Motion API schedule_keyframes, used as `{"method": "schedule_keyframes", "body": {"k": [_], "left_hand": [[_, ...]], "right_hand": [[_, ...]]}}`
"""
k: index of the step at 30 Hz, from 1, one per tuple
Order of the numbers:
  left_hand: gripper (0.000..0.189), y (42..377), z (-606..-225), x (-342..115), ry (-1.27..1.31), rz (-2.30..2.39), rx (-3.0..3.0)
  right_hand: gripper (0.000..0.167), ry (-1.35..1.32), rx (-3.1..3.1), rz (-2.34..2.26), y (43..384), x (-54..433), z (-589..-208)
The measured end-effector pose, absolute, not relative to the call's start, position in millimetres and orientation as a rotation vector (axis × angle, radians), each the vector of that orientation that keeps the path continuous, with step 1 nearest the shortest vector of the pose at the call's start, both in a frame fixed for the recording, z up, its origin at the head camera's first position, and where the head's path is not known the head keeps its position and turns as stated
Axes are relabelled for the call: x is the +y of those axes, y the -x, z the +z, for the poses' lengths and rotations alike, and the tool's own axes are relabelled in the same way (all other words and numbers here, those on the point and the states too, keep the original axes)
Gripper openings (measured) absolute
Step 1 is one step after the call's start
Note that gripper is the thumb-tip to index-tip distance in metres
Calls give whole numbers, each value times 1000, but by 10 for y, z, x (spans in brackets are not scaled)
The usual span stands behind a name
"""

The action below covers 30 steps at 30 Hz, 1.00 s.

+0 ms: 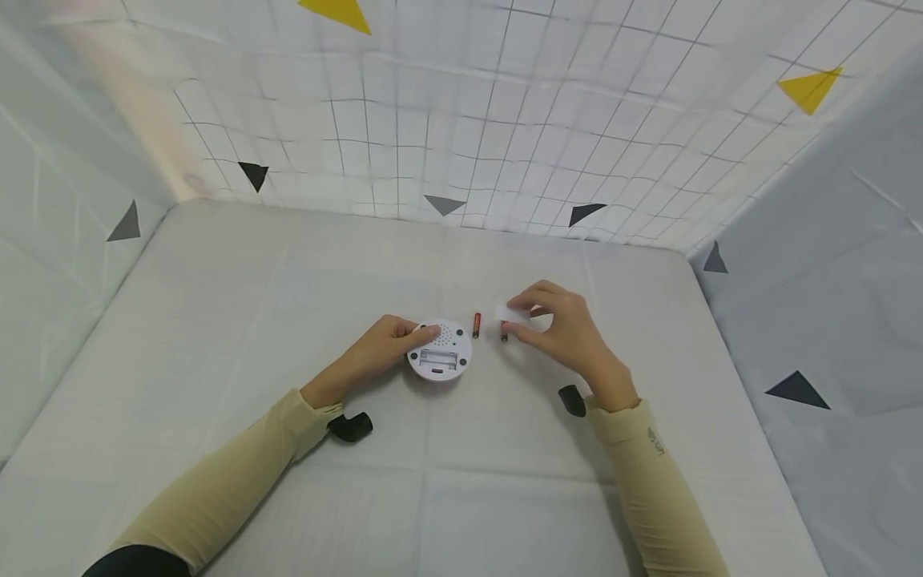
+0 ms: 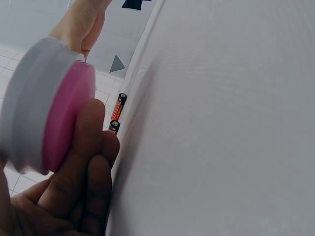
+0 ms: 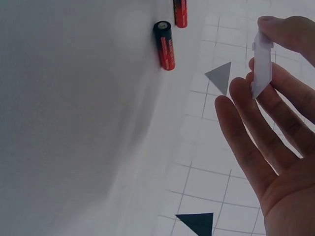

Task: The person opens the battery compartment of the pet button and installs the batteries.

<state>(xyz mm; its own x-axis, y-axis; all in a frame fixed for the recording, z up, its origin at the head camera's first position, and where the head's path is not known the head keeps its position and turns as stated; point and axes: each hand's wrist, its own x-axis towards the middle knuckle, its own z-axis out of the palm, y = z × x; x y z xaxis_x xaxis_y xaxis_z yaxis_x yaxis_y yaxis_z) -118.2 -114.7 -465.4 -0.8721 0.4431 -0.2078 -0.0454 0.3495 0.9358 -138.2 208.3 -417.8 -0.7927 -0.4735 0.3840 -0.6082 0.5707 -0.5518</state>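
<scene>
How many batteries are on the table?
2: one battery right of the round device, a second battery farther right, partly hidden in the head view by the right hand.

1) Pale grey, sheet-covered tabletop (image 1: 360,505), creased by fold lines
2) White back sheet (image 1: 447,120) printed with thin dark grid lines, beyond the tabletop
3) Yellow triangle (image 1: 340,12) at its upper edge, left of the middle; second yellow triangle (image 1: 811,90) toward its upper right
4) Near its foot, left to right, a black triangle (image 1: 255,175), a flat grey triangle (image 1: 445,205) and another black triangle (image 1: 586,214)
5) Pale left side sheet (image 1: 54,312) with a dark grey triangle (image 1: 126,225)
6) Grey right side sheet (image 1: 836,304) with a small grey triangle (image 1: 715,260) and larger black triangle (image 1: 800,390)
</scene>
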Motion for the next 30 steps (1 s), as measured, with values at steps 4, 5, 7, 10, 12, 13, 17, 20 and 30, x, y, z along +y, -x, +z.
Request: {"method": "schedule_keyframes", "body": {"k": [4, 5, 7, 10, 12, 13, 17, 20, 30], "left_hand": [[44, 1178, -4642, -1145, -343, 1548, 2182], [43, 1178, -4640, -1145, -344, 1551, 2179], [44, 1180, -4639, -1144, -346, 1550, 2180], [44, 1184, -4647, -1146, -345, 1551, 2181], [43, 1184, -4653, -1148, -343, 1553, 2182], [43, 1183, -4653, -1150, -343, 1553, 2183], [41, 1179, -4655, -1152, -340, 1561, 2179], [41, 1180, -4659, -1153, -351, 1559, 2187], [43, 1179, -4641, -1155, -347, 1554, 2183]], "right_hand": [[29, -881, -2635, 1002, 1411, 2136, -4198], [29, -874, -2645, 994, 1418, 2150, -4204], [27, -855, -2659, 983, 1434, 2178, -4222], [27, -831, -2670, 978, 1459, 2217, -4258], [27, -812, -2675, 975, 1478, 2245, -4290], [26, -803, -2680, 972, 1486, 2258, -4305], [26, -766, -2712, 945, 1517, 2307, -4367], [26, -738, -2742, 917, 1537, 2338, -4402], [28, -652, -2853, 830, 1599, 2452, -4490]]}}
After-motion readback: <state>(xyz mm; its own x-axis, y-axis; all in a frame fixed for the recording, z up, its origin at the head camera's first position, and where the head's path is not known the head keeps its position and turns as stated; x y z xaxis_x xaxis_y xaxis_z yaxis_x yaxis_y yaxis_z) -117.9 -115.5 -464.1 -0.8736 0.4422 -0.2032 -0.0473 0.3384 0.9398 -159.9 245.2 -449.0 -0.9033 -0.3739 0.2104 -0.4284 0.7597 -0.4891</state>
